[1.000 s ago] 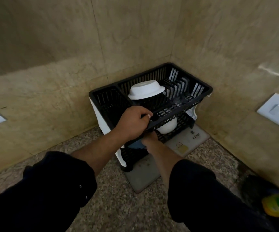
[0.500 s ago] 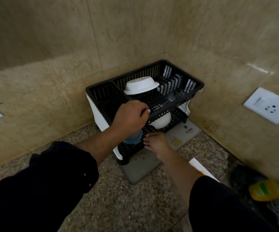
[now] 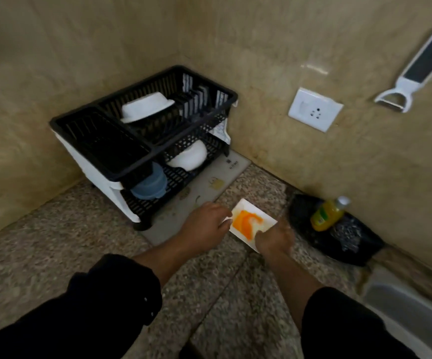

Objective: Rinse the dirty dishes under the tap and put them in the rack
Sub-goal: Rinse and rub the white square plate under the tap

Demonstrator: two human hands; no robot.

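Though blurry, right hand (image 3: 274, 238) over plate (image 3: 247, 221) corner

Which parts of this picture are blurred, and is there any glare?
Head view: dim, warm light; right hand at the plate is smeared by motion, left hand sharper; a pale glare streak on the wall above the socket; the sleeves look stretched by the wide lens.
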